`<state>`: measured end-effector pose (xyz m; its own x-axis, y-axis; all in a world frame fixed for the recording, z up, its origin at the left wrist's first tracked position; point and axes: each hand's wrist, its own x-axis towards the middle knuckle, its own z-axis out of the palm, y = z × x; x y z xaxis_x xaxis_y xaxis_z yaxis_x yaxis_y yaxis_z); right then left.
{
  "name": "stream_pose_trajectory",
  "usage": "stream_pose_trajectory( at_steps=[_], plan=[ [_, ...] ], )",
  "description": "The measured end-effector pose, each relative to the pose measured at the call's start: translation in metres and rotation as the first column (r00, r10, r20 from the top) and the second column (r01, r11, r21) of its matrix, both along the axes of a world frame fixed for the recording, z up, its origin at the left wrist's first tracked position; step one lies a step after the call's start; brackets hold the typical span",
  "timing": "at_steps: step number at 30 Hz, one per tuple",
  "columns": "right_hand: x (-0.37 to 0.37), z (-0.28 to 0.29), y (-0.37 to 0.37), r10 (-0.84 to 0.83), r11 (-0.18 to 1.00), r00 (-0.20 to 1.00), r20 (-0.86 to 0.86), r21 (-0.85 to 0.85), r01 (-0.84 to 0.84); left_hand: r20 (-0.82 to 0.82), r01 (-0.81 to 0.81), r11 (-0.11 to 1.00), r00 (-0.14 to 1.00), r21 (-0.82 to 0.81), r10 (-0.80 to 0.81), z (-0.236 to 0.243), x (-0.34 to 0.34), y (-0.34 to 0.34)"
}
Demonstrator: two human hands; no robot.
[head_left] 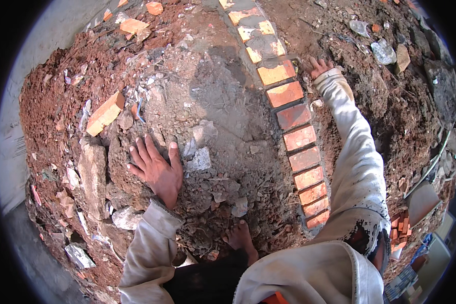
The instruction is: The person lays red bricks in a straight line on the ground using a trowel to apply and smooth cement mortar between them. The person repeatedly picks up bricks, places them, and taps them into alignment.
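My left hand (157, 169) lies open with fingers spread on lumpy grey-brown ground beside broken light stones (199, 160). My right arm reaches up along a narrow row of orange-red bricks (299, 137) set in grey mortar, its upper part smeared with mortar. My right hand (323, 68), just right of that row, has curled fingers at the handle end of a trowel (276, 61), whose blade is over the bricks; the grip is small and partly hidden. My bare foot (238, 238) is below, between my arms.
A loose brick (105, 114) lies upper left among rubble. A concrete surface (17, 142) borders the dirt at far left. Stones and plastic scraps (382, 50) lie upper right. Several stacked bricks (400, 228) and a flat slab (423, 202) are at lower right.
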<state>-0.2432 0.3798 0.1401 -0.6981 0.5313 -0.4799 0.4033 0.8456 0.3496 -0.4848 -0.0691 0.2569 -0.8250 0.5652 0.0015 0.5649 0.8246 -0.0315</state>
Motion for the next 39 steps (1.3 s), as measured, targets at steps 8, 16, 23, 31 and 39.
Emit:
stream_pose_trajectory(
  at_steps=[8,16,23,31,39],
  plan=[
    [0.042,-0.044,-0.070,-0.527,0.845,0.770,-0.361,-0.324,0.426,-0.004,-0.002,1.000,1.000,0.005,0.002,0.000,-0.002,-0.002],
    [0.069,-0.075,-0.063,-0.405,0.908,0.805,-0.433,-0.092,0.408,-0.002,0.007,1.000,1.000,-0.008,-0.007,-0.003,0.001,0.002],
    [0.042,-0.087,-0.130,-0.850,0.525,0.399,-0.344,-0.602,0.602,-0.009,0.001,1.000,1.000,-0.019,-0.001,0.004,-0.003,-0.006],
    [-0.034,-0.093,-0.081,-0.953,0.126,-0.201,-0.228,-0.897,0.424,0.020,0.032,0.999,0.999,0.035,-0.032,-0.002,0.005,0.010],
    [-0.020,-0.101,-0.097,-0.840,0.541,0.422,-0.340,-0.560,0.627,-0.004,0.002,1.000,1.000,0.007,-0.002,0.003,-0.003,-0.006]
  ],
)
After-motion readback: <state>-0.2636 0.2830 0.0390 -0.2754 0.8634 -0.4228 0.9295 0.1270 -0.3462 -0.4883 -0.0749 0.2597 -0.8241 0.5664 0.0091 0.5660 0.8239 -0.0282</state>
